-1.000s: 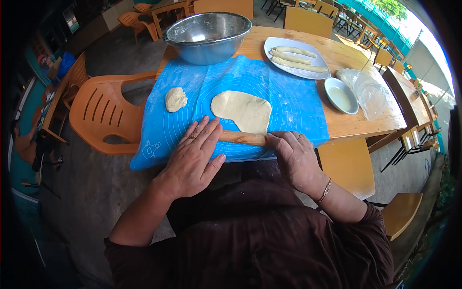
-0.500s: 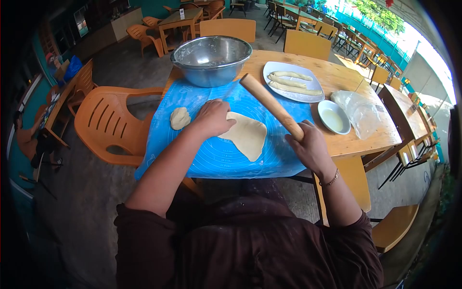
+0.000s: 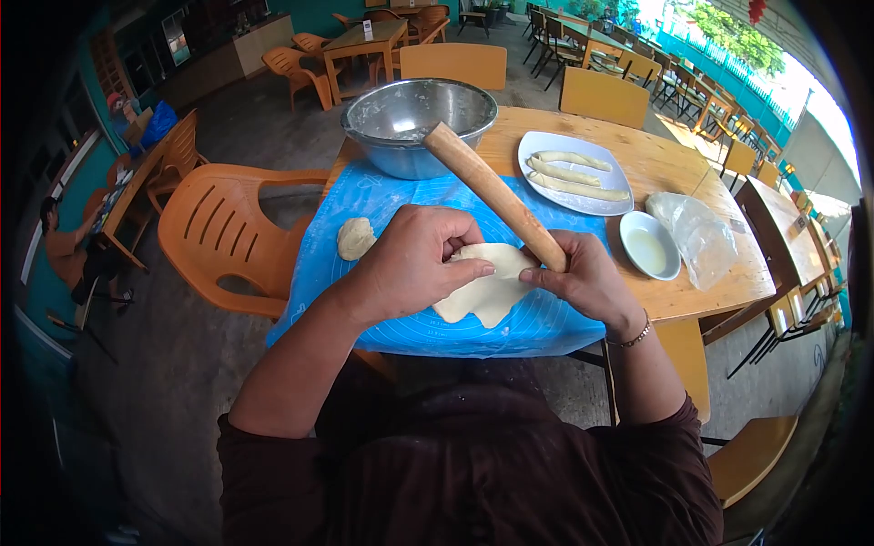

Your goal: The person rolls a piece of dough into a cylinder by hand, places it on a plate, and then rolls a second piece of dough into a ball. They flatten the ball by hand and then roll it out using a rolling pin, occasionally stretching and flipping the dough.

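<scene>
A flat rolled-out dough sheet (image 3: 489,297) is lifted in front of me, its lower edge hanging down over the blue rolling mat (image 3: 314,296). My left hand (image 3: 414,259) pinches the sheet's upper left part between thumb and fingers. My right hand (image 3: 584,280) is closed around the lower end of a wooden rolling pin (image 3: 487,189), which slants up and to the left. The thumb of that hand also touches the sheet's right edge. A small lump of dough (image 3: 356,238) lies on the mat, left of my left hand.
Behind the mat stands a steel mixing bowl (image 3: 401,159). Three dough strips (image 3: 583,190) lie on a white plate (image 3: 621,207), near a small bowl of pale liquid (image 3: 648,250) and a clear plastic bag (image 3: 706,241). An orange chair (image 3: 214,196) adjoins the table's left side. A person (image 3: 68,241) sits far left.
My left hand has taken the dough sheet and lifted it off the mat. The right hand has come in to the sheet's edge, still gripping the rolling pin. The view has shifted slightly.
</scene>
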A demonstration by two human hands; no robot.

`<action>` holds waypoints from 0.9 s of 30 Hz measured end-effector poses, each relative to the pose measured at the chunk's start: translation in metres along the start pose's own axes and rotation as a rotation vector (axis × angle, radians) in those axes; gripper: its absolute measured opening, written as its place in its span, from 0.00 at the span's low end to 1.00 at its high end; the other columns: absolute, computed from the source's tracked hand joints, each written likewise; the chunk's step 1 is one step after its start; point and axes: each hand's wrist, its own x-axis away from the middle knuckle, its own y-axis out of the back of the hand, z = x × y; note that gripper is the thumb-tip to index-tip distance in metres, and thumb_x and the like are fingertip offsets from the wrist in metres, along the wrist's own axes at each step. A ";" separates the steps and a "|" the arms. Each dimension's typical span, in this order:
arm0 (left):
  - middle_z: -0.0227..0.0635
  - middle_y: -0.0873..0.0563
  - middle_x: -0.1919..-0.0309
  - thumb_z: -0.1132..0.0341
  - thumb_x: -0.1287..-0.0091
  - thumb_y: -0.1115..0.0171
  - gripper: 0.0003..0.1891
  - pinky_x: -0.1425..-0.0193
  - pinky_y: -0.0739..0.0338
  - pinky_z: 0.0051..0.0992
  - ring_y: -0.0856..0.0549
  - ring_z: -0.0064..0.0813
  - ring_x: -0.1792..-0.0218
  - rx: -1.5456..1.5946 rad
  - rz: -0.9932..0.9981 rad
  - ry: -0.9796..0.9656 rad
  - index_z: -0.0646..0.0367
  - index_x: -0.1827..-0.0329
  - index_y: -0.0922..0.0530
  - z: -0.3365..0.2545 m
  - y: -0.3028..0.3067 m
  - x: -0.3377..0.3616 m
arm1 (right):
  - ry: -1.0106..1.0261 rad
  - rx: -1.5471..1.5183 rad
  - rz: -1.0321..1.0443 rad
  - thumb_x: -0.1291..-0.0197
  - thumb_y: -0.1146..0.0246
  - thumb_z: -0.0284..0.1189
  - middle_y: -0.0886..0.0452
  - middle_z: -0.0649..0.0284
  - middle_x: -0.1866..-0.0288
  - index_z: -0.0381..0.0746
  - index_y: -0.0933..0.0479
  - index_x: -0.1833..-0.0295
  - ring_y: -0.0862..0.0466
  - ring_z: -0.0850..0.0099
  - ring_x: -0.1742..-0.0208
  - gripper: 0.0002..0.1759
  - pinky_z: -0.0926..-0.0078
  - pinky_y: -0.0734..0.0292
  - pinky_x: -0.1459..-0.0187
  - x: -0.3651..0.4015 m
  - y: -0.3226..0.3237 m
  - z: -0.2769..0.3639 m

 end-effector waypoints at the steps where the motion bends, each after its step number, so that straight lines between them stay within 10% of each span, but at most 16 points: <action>1: 0.32 0.16 0.72 0.71 0.40 0.26 0.09 0.65 0.23 0.21 0.19 0.16 0.70 0.066 -0.050 0.028 0.67 0.66 0.17 -0.001 -0.001 0.001 | 0.040 0.038 -0.012 0.42 0.28 0.26 0.16 0.65 0.67 0.31 0.17 0.52 0.22 0.80 0.65 0.14 0.75 0.23 0.60 0.003 0.006 0.010; 9: 0.38 0.12 0.65 0.71 0.40 0.26 0.15 0.58 0.18 0.25 0.14 0.22 0.64 0.316 -0.231 0.214 0.67 0.52 0.19 0.072 -0.026 -0.027 | 0.167 0.465 -0.133 0.43 0.30 0.33 0.16 0.48 0.67 0.34 0.18 0.60 0.16 0.53 0.65 0.13 0.61 0.21 0.56 -0.051 0.017 0.013; 12: 0.43 0.12 0.59 0.71 0.40 0.27 0.17 0.52 0.16 0.30 0.12 0.31 0.59 -0.207 -0.299 0.357 0.67 0.49 0.20 0.092 -0.033 -0.027 | 0.212 0.667 -0.221 0.44 0.30 0.33 0.15 0.50 0.60 0.36 0.19 0.58 0.15 0.51 0.58 0.13 0.56 0.22 0.54 -0.057 -0.001 -0.013; 18: 0.46 0.14 0.56 0.76 0.35 0.35 0.08 0.53 0.17 0.34 0.13 0.39 0.56 -0.524 -0.732 -0.188 0.67 0.54 0.19 0.074 -0.010 -0.006 | 0.237 0.505 -0.147 0.43 0.31 0.33 0.18 0.53 0.58 0.38 0.21 0.52 0.16 0.51 0.59 0.16 0.57 0.21 0.55 -0.024 0.016 -0.033; 22: 0.54 0.17 0.48 0.68 0.26 0.45 0.15 0.37 0.25 0.43 0.19 0.52 0.43 -0.438 -0.465 -0.400 0.71 0.46 0.21 0.054 -0.016 -0.006 | 0.319 0.530 0.008 0.40 0.31 0.36 0.19 0.56 0.59 0.38 0.22 0.49 0.16 0.53 0.60 0.18 0.57 0.21 0.56 -0.014 0.007 -0.027; 23: 0.60 0.27 0.34 0.60 0.22 0.54 0.24 0.23 0.41 0.47 0.33 0.58 0.27 -0.395 -0.259 -0.281 0.73 0.34 0.29 0.054 -0.018 -0.006 | 0.356 0.611 0.021 0.40 0.31 0.38 0.20 0.57 0.59 0.39 0.23 0.49 0.16 0.54 0.59 0.19 0.58 0.21 0.57 -0.014 0.003 -0.024; 27: 0.57 0.51 0.20 0.49 0.19 0.69 0.36 0.17 0.68 0.47 0.61 0.53 0.18 -0.610 0.051 0.043 0.73 0.22 0.49 0.090 -0.043 -0.015 | 0.364 0.618 0.008 0.40 0.31 0.39 0.21 0.56 0.57 0.39 0.23 0.50 0.17 0.54 0.56 0.19 0.57 0.22 0.54 -0.030 -0.011 -0.030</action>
